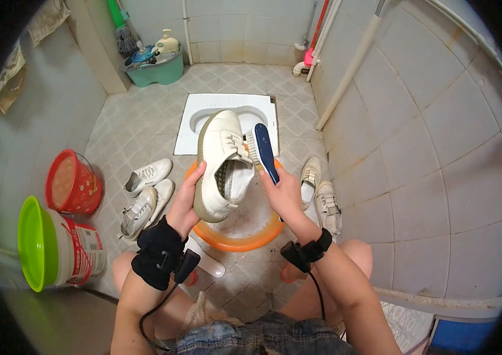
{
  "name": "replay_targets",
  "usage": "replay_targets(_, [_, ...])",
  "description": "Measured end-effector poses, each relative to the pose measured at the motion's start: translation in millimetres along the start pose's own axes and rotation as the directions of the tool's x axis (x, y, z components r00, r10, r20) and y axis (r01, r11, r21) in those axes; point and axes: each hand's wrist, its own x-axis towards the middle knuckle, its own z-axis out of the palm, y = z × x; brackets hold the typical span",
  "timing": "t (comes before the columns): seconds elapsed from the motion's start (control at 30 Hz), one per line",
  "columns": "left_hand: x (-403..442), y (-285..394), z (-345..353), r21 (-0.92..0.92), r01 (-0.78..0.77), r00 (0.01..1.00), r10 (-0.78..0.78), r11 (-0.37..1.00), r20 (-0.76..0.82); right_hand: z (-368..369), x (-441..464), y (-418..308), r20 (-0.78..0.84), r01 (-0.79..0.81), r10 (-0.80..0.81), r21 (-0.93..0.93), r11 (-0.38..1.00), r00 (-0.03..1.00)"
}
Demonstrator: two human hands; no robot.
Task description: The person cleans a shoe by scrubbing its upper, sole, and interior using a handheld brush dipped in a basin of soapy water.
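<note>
On my head-camera feed, a white shoe (pixel 216 145) held above an orange basin (pixel 239 244).
The left hand (pixel 187 200) grips its heel end; the right hand (pixel 286 194) a blue brush (pixel 264 148). I judge it light, soft-sided, possibly slippery: best held by the stiffer sole.

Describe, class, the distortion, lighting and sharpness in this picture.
Head view: dark rounded corners and bowed lines across the wall tiles suggest a wide-angle lens; head view: the squat toilet looks very bright, no lamp visible; head view: the white shoe and brush look fairly sharp, without obvious motion blur.
</note>
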Motion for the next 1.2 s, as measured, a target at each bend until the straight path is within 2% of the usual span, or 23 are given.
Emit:
replay_targets(0.1, [4.0,-1.8,-3.9,-0.033,0.023,1.0,-0.023,0.999,0.003,2.5,3.2,6.9,-0.014,0.076,-0.077,-0.051,0.996,0.997])
replay_targets(0.2, [1.8,-2.2,-6.1,-0.037,0.032,0.999,-0.032,0.999,0.019,4.1,3.8,1.5,-0.059,0.062,-0.062,-0.01,0.998,0.996])
replay_targets(0.27, [0.1,-3.3,-6.0,-0.043,0.113,0.993,-0.111,0.993,0.032,1.5,5.6,-5.8,-0.08,0.0,0.009,0.115,0.993,0.997])
replay_targets(0.33, [-2.5,-7.3,-7.9,-0.047,0.13,0.988,-0.125,0.99,0.09,-5.3,6.7,-15.5,-0.093,-0.019,0.027,0.088,0.996,0.995])
replay_targets(0.37, [-3.1,-9.6,-10.1,-0.017,0.159,0.982,-0.157,0.987,0.104,-11.0,6.9,-17.7,0.065,-0.195,0.184,0.333,0.923,0.981])
replay_targets(0.4, [-5.0,-11.1,-7.6,0.009,0.188,0.975,-0.187,0.982,0.116,-18.2,6.9,-18.1,0.257,-0.383,0.287,0.518,0.765,0.923])
replay_targets(0.43, [-7.1,-14.4,-5.5,0.018,0.201,0.964,-0.201,0.979,0.175,-25.5,5.3,-17.8,0.366,-0.431,0.243,0.63,0.646,0.898])
replay_targets(0.47, [-9.5,-15.0,-4.3,0.058,0.198,0.952,-0.206,0.978,0.228,-26.4,4.9,-18.9,0.36,-0.426,0.243,0.624,0.655,0.901])
replay_targets(0.57, [-14.5,-12.9,4.9,0.005,0.213,0.904,-0.199,0.977,0.378,-28.6,-3.5,-28.7,0.254,-0.256,0.152,0.455,0.853,0.955])
replay_targets(0.63, [-18.4,-18.7,7.5,0.065,0.172,0.955,-0.182,0.983,0.233,-19.9,-12.8,-16.6,0.255,-0.223,0.116,0.447,0.866,0.96])
replay_targets(0.67, [-17.9,-20.7,7.2,0.217,0.092,0.961,-0.143,0.972,0.235,-15.6,-13.3,-10.1,0.249,-0.212,0.107,0.447,0.869,0.963])
replay_targets(0.73, [-17.1,-21.0,10.3,0.281,0.123,0.961,-0.184,0.952,0.204,-12.8,-15.2,-1.9,0.3,-0.24,0.128,0.378,0.894,0.946])
replay_targets(0.8, [-8.5,-24.9,4.1,0.238,0.141,0.971,-0.181,0.961,0.156,-7.3,-7.6,-0.2,0.073,0.04,-0.061,0.262,0.964,0.995])
replay_targets(0.83, [-5.0,-26.7,-1.2,0.185,0.158,0.978,-0.179,0.97,0.104,-10.4,-7.8,-2.6,0.025,0.104,-0.109,0.143,0.984,0.994])
replay_targets(0.87, [-1.7,-28.4,-6.1,0.186,0.158,0.98,-0.178,0.97,0.094,-11.7,-11.4,-5.9,0.031,0.102,-0.108,0.15,0.983,0.994])
replay_targets(0.93, [3.1,-30.3,-12.3,0.27,0.127,0.99,-0.137,0.955,0.018,-13.5,-22.1,-15.8,0.021,0.289,-0.289,-0.144,0.946,0.957])
replay_targets(0.97, [3.9,-34.2,-13.9,0.345,0.093,0.996,-0.091,0.934,-0.022,-15.6,-27.8,-19.0,0.26,0.339,-0.262,-0.321,0.884,0.929])
replay_targets(1.0, [4.1,-39.1,-14.0,0.42,0.065,0.997,-0.046,0.905,-0.056,-11.9,-25.3,-13.8,0.258,0.334,-0.259,-0.315,0.888,0.931])
replay_targets(1.03, [-3.5,-37.4,-5.0,0.471,0.157,0.985,-0.1,0.868,-0.143,-6.6,-20.9,-6.1,0.233,0.338,-0.269,-0.343,0.877,0.935])
replay_targets(1.07, [-11.1,-38.7,8.5,0.52,0.122,0.989,-0.06,0.845,-0.134,-4.6,-19.8,0.0,0.207,0.333,-0.272,-0.372,0.867,0.94])
replay_targets(1.1, [-11.8,-45.0,9.5,0.514,0.144,0.986,-0.079,0.845,-0.147,-9.9,-8.7,-6.2,0.076,0.214,-0.201,-0.322,0.922,0.977])
replay_targets(1.13, [-11.3,-49.2,9.4,0.507,0.155,0.984,-0.088,0.848,-0.155,-11.7,-4.9,-1.3,0.067,0.21,-0.199,-0.323,0.923,0.978])
replay_targets(1.2, [-13.7,-53.0,5.8,0.542,0.136,0.984,-0.051,0.829,-0.17,-10.1,-1.0,11.1,0.02,0.06,-0.057,-0.343,0.937,0.998])
